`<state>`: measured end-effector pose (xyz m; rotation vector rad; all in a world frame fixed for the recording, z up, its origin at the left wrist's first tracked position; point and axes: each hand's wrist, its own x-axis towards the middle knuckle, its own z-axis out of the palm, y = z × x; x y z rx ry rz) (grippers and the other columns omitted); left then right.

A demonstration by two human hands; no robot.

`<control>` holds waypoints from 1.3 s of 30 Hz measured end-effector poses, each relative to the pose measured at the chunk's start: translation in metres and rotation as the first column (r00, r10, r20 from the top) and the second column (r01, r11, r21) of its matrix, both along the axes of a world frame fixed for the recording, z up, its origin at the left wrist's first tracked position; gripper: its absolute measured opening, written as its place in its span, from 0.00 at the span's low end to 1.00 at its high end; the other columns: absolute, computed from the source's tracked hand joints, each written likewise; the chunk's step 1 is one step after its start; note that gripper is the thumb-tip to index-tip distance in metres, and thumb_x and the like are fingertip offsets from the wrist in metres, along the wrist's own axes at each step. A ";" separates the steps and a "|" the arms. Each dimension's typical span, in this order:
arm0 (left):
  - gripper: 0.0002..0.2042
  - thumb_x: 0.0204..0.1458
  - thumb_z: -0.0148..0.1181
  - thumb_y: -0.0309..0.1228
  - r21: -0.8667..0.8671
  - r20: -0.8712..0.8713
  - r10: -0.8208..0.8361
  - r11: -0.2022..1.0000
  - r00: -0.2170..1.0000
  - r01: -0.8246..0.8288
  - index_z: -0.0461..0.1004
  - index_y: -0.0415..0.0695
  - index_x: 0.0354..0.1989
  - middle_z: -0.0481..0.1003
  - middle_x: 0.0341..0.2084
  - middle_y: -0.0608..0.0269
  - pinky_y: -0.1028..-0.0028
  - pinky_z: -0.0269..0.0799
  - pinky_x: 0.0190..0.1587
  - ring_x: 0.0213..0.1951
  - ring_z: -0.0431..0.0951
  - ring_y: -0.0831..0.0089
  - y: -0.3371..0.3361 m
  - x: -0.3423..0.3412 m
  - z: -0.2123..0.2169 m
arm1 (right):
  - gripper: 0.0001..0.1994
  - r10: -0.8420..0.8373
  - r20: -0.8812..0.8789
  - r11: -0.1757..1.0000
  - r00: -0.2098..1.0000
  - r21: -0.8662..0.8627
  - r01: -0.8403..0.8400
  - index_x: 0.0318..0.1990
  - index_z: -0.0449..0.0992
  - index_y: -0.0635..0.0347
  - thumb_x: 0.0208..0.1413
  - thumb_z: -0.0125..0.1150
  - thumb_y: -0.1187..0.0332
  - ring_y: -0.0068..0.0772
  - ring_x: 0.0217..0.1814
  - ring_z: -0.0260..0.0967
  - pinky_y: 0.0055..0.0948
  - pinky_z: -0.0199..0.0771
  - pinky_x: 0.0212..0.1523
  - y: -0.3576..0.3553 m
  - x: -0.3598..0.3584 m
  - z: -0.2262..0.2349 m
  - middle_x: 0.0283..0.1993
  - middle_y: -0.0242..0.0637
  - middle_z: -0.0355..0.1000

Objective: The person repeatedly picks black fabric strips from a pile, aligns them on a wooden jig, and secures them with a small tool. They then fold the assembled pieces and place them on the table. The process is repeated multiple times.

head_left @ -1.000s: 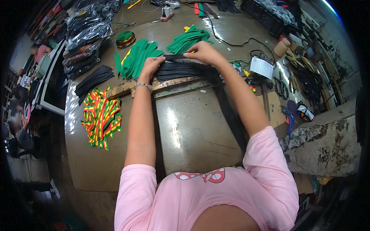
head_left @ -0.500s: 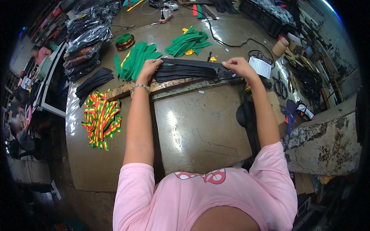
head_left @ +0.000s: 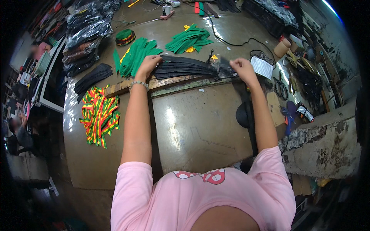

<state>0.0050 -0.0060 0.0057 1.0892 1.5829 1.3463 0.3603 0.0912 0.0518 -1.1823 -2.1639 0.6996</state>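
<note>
Now — both arms stretched out over the brown worktop [head_left: 200, 127]. Left hand [head_left: 148, 64] presses down on the left end of a stack of black strips [head_left: 185, 67], fingers curled onto it. Right hand [head_left: 242, 67] pinches the stack's right end, fingers closed on it. Stack lies along a wooden rule [head_left: 173, 82], far side of worktop. Green strips [head_left: 137, 56] just behind left hand; striped red-yellow-green strips [head_left: 99, 115] well off to the left — black cap [head_left: 243, 114] near right forearm.
</note>
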 end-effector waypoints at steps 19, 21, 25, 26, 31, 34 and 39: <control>0.15 0.45 0.61 0.37 -0.129 -0.040 0.046 0.990 0.998 -0.051 0.76 0.36 0.32 0.73 0.26 0.67 0.79 0.61 0.32 0.26 0.67 0.80 -0.001 0.005 0.004 | 0.12 0.181 0.102 0.975 0.978 0.111 -0.192 0.34 0.79 0.55 0.44 0.62 0.59 0.44 0.33 0.73 0.35 0.71 0.37 -0.019 -0.202 -0.018 0.29 0.46 0.74; 0.13 0.43 0.64 0.36 -0.089 -0.060 0.112 0.989 0.992 -0.117 0.76 0.36 0.28 0.72 0.22 0.69 0.78 0.59 0.27 0.24 0.65 0.80 0.002 0.007 0.003 | 0.14 0.164 0.142 0.976 0.976 0.124 -0.182 0.33 0.79 0.56 0.43 0.62 0.57 0.44 0.33 0.73 0.36 0.71 0.37 -0.020 -0.191 -0.004 0.29 0.46 0.74; 0.14 0.41 0.65 0.37 -0.120 -0.100 0.102 0.986 0.990 -0.113 0.77 0.37 0.30 0.72 0.22 0.68 0.78 0.59 0.26 0.23 0.65 0.80 0.007 0.000 -0.002 | 0.15 0.201 0.225 0.979 0.953 -0.006 -0.205 0.29 0.79 0.58 0.40 0.64 0.55 0.39 0.31 0.73 0.35 0.71 0.36 0.001 -0.118 0.038 0.29 0.43 0.75; 0.14 0.41 0.64 0.37 -0.121 -0.094 0.093 0.987 0.991 -0.104 0.77 0.37 0.30 0.72 0.21 0.68 0.78 0.59 0.26 0.23 0.65 0.80 0.008 -0.001 -0.004 | 0.16 0.241 0.141 0.971 0.960 -0.036 -0.238 0.28 0.79 0.60 0.40 0.65 0.55 0.37 0.30 0.72 0.34 0.71 0.34 0.006 -0.088 0.046 0.28 0.43 0.75; 0.13 0.44 0.62 0.37 -0.193 -0.111 0.051 0.978 0.992 -0.072 0.76 0.38 0.33 0.74 0.26 0.68 0.80 0.59 0.31 0.27 0.66 0.80 0.010 -0.004 -0.004 | 0.17 0.065 0.011 0.956 0.998 -0.289 -0.059 0.29 0.78 0.64 0.43 0.65 0.56 0.23 0.28 0.66 0.25 0.65 0.33 0.009 -0.002 0.022 0.24 0.34 0.72; 0.14 0.44 0.62 0.37 -0.170 -0.100 0.063 0.982 0.993 -0.080 0.76 0.38 0.32 0.74 0.25 0.68 0.80 0.58 0.30 0.26 0.66 0.80 0.008 0.000 -0.001 | 0.16 0.030 -0.084 0.954 0.996 -0.295 -0.053 0.30 0.77 0.65 0.45 0.64 0.58 0.20 0.29 0.63 0.24 0.62 0.33 0.005 0.006 -0.014 0.24 0.31 0.70; 0.15 0.44 0.62 0.38 -0.178 -0.145 0.075 0.979 0.987 -0.101 0.76 0.37 0.32 0.73 0.24 0.68 0.81 0.58 0.30 0.26 0.65 0.80 0.004 0.004 0.005 | 0.16 0.046 -0.131 0.963 0.990 -0.257 -0.079 0.30 0.77 0.66 0.46 0.63 0.59 0.21 0.29 0.63 0.23 0.63 0.33 0.005 0.007 -0.043 0.25 0.31 0.71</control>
